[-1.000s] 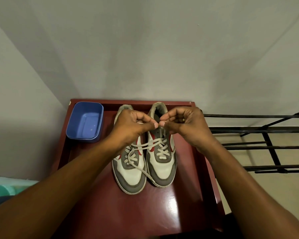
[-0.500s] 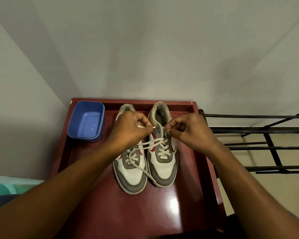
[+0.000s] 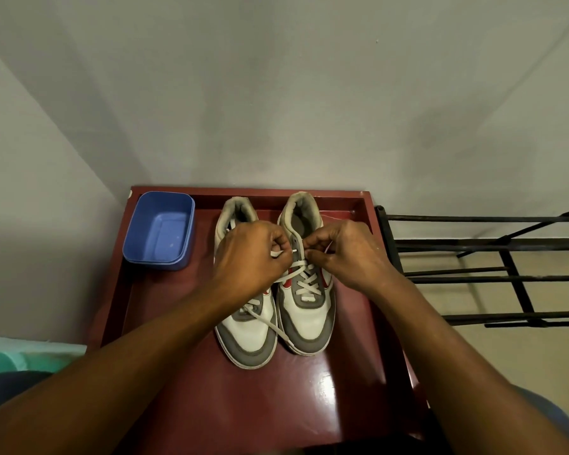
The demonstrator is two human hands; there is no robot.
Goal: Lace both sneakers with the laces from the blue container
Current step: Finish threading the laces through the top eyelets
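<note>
Now left hand, right hand each pinch lace; blue container holds, seemingly, only specks.

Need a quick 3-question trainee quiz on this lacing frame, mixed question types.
1. True or false: the blue container holds no laces.
2. The left hand and right hand are lacing which one? A the one beside the container; B the sneaker nearer the black rack.
3. Fill in: each hand pinches a ___ end.
Key: 1 true; 2 B; 3 lace.
</note>
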